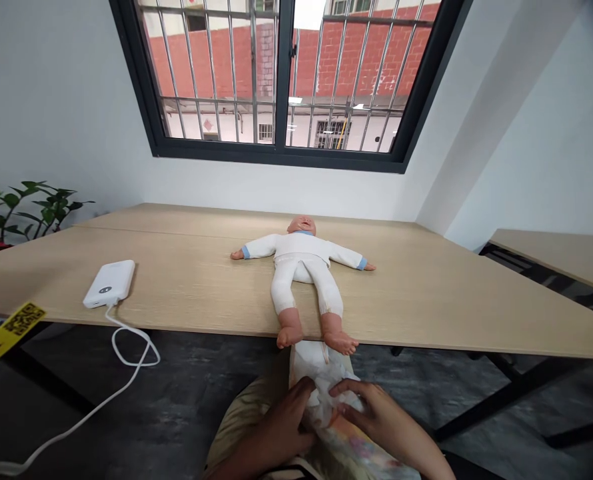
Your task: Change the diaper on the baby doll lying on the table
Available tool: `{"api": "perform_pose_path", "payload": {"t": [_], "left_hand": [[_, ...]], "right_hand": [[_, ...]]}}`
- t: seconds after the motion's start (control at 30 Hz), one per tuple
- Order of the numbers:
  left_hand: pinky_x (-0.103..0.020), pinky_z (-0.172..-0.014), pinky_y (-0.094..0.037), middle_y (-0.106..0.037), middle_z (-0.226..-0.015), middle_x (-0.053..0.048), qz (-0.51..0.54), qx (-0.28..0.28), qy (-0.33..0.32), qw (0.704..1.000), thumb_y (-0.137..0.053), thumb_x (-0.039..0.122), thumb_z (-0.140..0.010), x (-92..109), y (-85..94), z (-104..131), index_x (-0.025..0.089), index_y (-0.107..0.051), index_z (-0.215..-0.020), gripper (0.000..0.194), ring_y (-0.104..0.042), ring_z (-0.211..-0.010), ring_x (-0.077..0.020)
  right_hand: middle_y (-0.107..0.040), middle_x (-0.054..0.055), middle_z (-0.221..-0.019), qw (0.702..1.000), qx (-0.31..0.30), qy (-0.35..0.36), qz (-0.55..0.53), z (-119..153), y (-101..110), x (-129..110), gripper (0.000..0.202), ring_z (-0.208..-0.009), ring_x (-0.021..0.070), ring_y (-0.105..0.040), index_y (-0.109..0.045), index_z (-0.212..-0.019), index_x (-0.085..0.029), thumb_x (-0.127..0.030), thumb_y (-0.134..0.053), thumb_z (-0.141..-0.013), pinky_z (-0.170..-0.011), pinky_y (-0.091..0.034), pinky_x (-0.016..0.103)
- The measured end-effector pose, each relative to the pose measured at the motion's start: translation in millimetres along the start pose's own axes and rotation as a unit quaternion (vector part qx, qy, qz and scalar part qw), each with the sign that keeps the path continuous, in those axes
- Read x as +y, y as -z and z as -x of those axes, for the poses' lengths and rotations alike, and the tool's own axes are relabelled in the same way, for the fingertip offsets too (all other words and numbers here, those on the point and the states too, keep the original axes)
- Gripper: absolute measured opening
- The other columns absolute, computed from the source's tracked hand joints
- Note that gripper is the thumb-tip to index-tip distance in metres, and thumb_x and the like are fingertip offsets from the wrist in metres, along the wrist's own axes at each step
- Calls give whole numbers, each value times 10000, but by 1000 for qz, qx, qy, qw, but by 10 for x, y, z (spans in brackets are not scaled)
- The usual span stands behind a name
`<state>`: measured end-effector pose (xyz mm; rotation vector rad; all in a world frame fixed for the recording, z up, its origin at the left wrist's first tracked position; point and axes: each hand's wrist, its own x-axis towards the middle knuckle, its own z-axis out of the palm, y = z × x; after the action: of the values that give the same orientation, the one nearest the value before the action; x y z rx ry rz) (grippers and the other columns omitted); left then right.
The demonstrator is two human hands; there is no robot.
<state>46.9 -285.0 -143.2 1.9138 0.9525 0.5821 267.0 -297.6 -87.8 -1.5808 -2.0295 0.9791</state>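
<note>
My left hand (292,415) and my right hand (374,412) are together over my lap, below the table's front edge. Between them is a crumpled, thin white sheet or bag (321,399); both hands have their fingers curled on it, and its exact kind is unclear. Under the hands lies a packet with a colourful print (361,448), partly covered by my forearms. A baby doll (304,263) in a white suit with blue cuffs lies face up on the table, arms spread. Its bare feet point toward me and reach over the front edge.
The wooden table (191,293) spans the view before me. A white power bank (110,283) with a white cable (131,380) sits at its left; the cable hangs off the edge. Behind are a barred window (276,150) and a plant (41,210).
</note>
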Motion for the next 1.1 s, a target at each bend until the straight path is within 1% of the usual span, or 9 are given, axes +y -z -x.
{"api": "perform_pose_path", "payload": {"t": [0.07,0.2,0.33,0.5,0.7,0.87,0.93,1.0,1.1], "left_hand": [[-403,-957,-465,-536,-1320,-59,4,13,5,1000,-573,91,-659,6,-5,-7,297,-446,-1299,684,-534,-1171,-273],[-385,-930,-471,-538,-1321,-33,7,14,9,1000,-596,107,-679,-3,-5,-19,349,-418,-1314,702,-540,-1140,-259],[-369,-924,-474,-543,-1293,-28,5,10,23,1000,-622,136,-691,-18,-7,-22,327,-454,-1304,664,-537,-1140,-248],[-342,-925,-465,-523,-1289,-52,19,20,31,999,-638,122,-651,-121,-66,-40,308,-380,-1358,776,-531,-1126,-241],[-319,-844,-480,-509,-1257,-57,29,20,55,998,-670,135,-604,-222,-129,-62,333,-345,-1367,853,-545,-1034,-241],[-283,-774,-485,-532,-1167,-48,100,47,73,991,-698,156,-618,-322,-159,-69,307,-315,-1405,888,-552,-978,-220],[-281,-746,-489,-540,-1147,-59,135,58,90,985,-709,170,-637,-361,-166,-81,292,-282,-1429,908,-560,-947,-214],[-288,-743,-496,-525,-1203,-73,158,73,97,980,-733,167,-622,-377,-162,-89,299,-256,-1447,962,-562,-942,-215],[-315,-799,-501,-513,-1244,-79,164,63,74,982,-747,157,-602,-336,-126,-69,302,-246,-1463,1007,-564,-972,-226]], "right_hand": [[-670,21,-1079,1000,-1,-7,3,16,-1,-14,306,-931,211,-605,-660,-1082,-287,-456,-532,-861,-865,-459,307],[-677,5,-1012,1000,-19,-13,3,27,27,-115,266,-901,195,-603,-635,-1061,-281,-432,-526,-871,-825,-454,277],[-683,3,-976,999,-31,-16,-8,19,50,-179,231,-900,191,-610,-607,-1038,-262,-401,-531,-870,-826,-449,272],[-684,21,-1023,999,-29,-8,-14,14,51,-176,243,-947,203,-617,-586,-1058,-253,-390,-534,-864,-854,-451,284],[-682,29,-1086,999,-31,-7,-15,15,31,-162,272,-1014,211,-616,-608,-1102,-260,-366,-532,-864,-906,-451,302],[-644,59,-1211,999,-21,-34,16,56,43,-152,392,-1114,234,-585,-630,-1207,-251,-382,-536,-849,-986,-427,336],[-645,60,-1210,999,-19,-35,19,77,51,-135,392,-1123,239,-581,-649,-1191,-248,-401,-532,-849,-992,-424,337],[-654,64,-1192,999,-17,-30,17,91,56,-110,387,-1114,244,-585,-670,-1150,-238,-434,-530,-848,-989,-426,335],[-668,69,-1157,999,-18,-26,17,94,57,-86,386,-1085,245,-594,-685,-1101,-225,-467,-525,-846,-968,-434,327]]}}
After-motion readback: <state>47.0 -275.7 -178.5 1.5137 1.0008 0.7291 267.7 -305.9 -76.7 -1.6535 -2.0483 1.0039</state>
